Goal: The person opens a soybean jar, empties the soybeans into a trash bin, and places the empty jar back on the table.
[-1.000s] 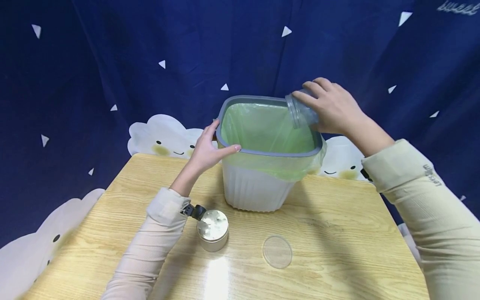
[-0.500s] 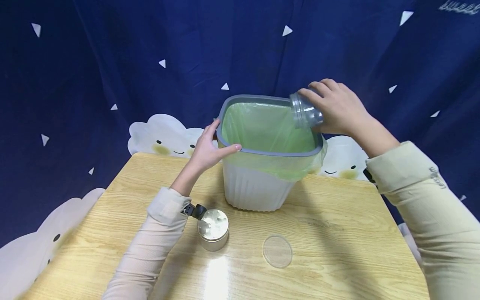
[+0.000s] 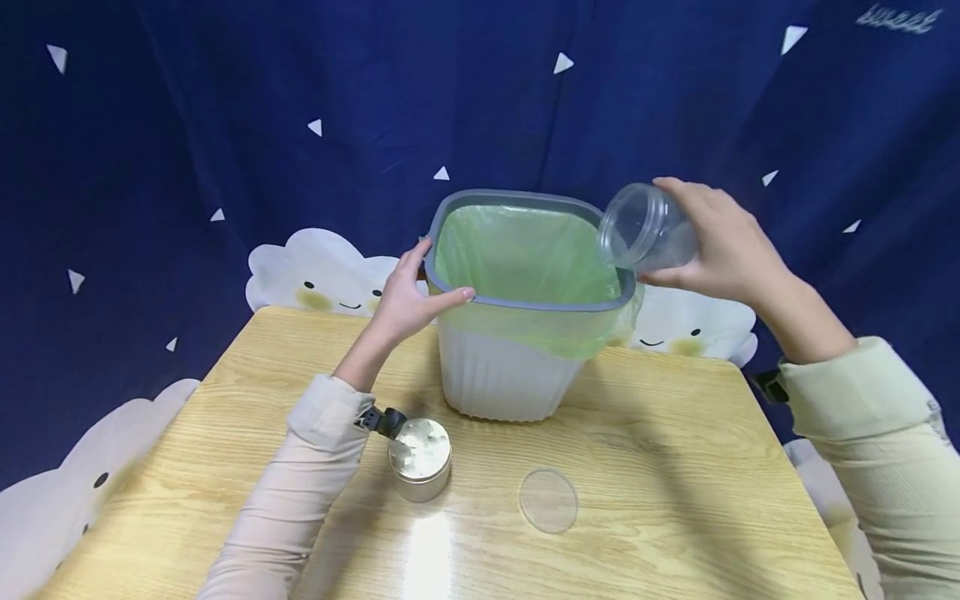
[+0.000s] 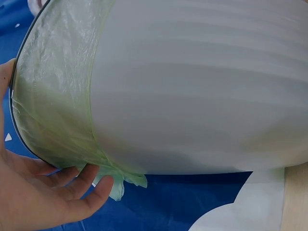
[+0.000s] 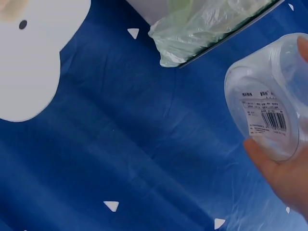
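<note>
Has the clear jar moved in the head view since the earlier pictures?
Yes. Against the bin, the clear jar has shifted right, and its mouth has turned more toward the camera.

Around the bin, we could pass at 4 o'clock, over bare table. The left hand blocks 9 o'clock, the right hand and jar 2 o'clock. We find the tin at 7, disc at 6, a gap between.

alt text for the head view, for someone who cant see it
A right hand holds a clear jar tipped sideways near a green-lined white bin, which the left hand grips. A silvery tin and a clear disc sit on the wooden table in front.
</note>
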`<action>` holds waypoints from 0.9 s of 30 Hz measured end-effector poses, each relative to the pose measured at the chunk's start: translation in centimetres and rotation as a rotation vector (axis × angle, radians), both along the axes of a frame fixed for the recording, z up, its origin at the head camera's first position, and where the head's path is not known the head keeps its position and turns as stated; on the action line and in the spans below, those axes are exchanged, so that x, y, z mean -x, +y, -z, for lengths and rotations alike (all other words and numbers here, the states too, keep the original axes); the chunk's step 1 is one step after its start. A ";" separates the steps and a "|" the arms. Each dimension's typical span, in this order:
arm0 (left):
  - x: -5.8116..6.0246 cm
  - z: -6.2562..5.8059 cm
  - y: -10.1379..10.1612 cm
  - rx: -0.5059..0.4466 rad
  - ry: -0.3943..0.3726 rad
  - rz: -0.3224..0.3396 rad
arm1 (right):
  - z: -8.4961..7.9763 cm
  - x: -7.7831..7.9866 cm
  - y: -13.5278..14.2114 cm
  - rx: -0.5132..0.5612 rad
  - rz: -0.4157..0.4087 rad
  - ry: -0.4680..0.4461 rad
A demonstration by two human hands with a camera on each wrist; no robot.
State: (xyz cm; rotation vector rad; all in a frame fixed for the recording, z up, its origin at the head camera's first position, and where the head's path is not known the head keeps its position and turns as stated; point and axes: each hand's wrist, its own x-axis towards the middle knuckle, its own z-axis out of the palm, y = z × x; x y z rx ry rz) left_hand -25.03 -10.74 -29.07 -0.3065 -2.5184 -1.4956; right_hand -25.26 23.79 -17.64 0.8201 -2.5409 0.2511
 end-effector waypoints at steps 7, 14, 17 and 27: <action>0.0 0.1 0.0 0.001 0.000 0.000 | 2.0 -2.1 1.7 0.207 -0.011 -0.022; 0.0 0.1 -0.1 -0.006 0.013 -0.001 | 4.8 -4.3 3.4 0.341 0.020 -0.016; 0.0 0.0 -0.1 -0.012 0.014 0.003 | 6.2 -5.0 4.0 0.401 0.008 -0.027; -0.1 0.0 -0.1 -0.028 0.008 0.018 | 11.1 -6.5 5.8 0.542 0.003 -0.126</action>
